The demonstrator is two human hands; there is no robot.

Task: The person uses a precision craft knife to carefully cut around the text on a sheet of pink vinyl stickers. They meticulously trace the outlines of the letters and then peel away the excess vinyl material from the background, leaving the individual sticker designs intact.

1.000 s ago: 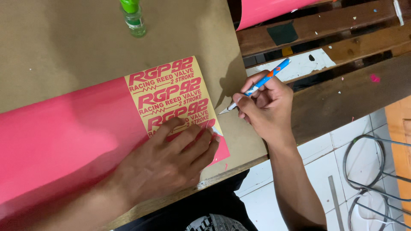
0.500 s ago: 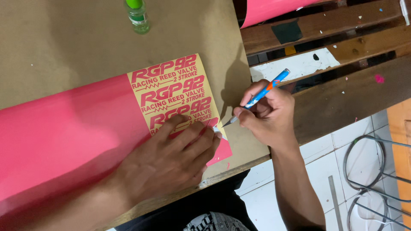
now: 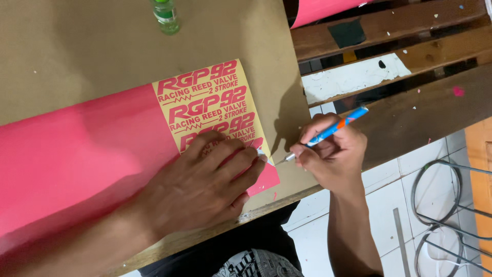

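I press my left hand (image 3: 205, 187) flat, fingers spread, on the pink sheet (image 3: 77, 154). My right hand (image 3: 333, 154) grips the knife (image 3: 328, 133) like a pen. Its long axis slants down-left; the tip sits just beside my left fingertips (image 3: 259, 156), at the sheet's edge.

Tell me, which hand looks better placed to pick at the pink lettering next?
Probably the right hand: it grips the blue craft knife, tip close to the sticker sheet edge. The left hand lies flat, pressing the sheet onto the board.
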